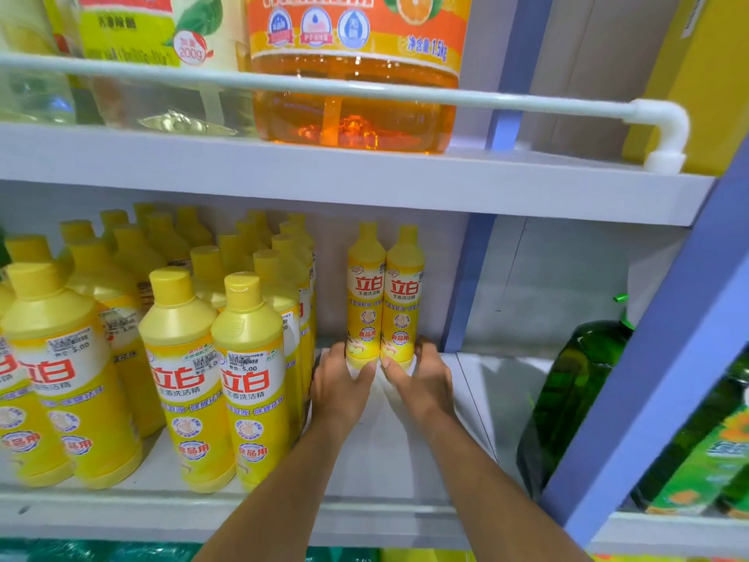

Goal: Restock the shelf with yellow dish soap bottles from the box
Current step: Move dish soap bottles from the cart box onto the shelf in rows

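Two yellow dish soap bottles stand upright side by side at the back of the middle shelf [405, 460], the left bottle [365, 294] and the right bottle [403, 298] touching. My left hand [342, 383] holds the base of the left bottle, thumb in front and fingers round its left side. My right hand [421, 379] holds the base of the right bottle the same way from the right. Several rows of identical yellow bottles [247, 371] fill the shelf to the left. The box is out of view.
A blue upright [466, 285] closes the bay just right of the two bottles. Beyond it stand green bottles [567, 399]. The shelf above carries a large orange detergent jug [352, 107] behind a white rail [446, 97]. Bare shelf lies under my forearms.
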